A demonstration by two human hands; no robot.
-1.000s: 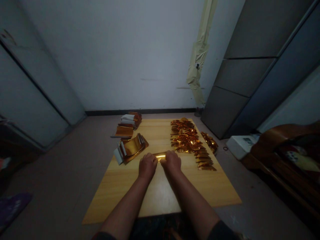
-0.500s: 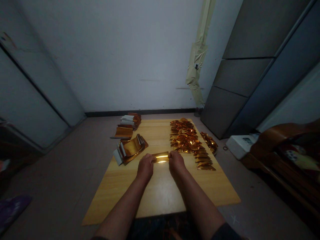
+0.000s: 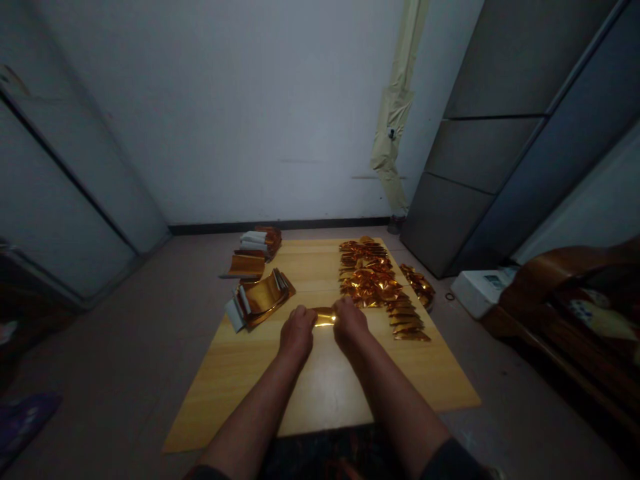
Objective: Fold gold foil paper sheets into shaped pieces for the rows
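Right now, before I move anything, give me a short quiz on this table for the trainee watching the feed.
1. True or false: the strip of gold foil is held between the left hand and the right hand.
2. Multiple choice: from the person's view, where do the crumpled gold pieces lie on the board? A) left of the hands B) right of the hands C) under the hands
3. Short answer: what colour are the strips on the far stack of foil?

Key: 1 true; 2 B; 3 white
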